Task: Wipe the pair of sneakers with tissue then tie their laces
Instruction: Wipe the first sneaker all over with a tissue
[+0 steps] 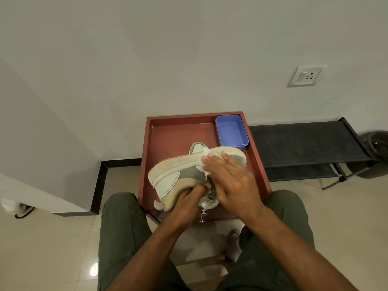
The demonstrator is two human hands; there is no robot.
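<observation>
A beige and grey sneaker [172, 173] lies tipped on its side over the red-brown tray [168, 131], sole facing up and away. My left hand [189, 200] grips it at the ankle opening, fingers tucked inside. My right hand [228, 181] presses a white tissue [204, 159] flat against the sneaker's side near the sole. Behind it, the toe of the second sneaker [196, 147] peeks out, mostly hidden. Loose lace ends hang below my hands.
A blue plastic tub [232, 132] sits in the tray's far right corner. A black low rack [304, 143] stands to the right against the wall. My knees in green trousers flank the tray. A wall socket [305, 76] is above.
</observation>
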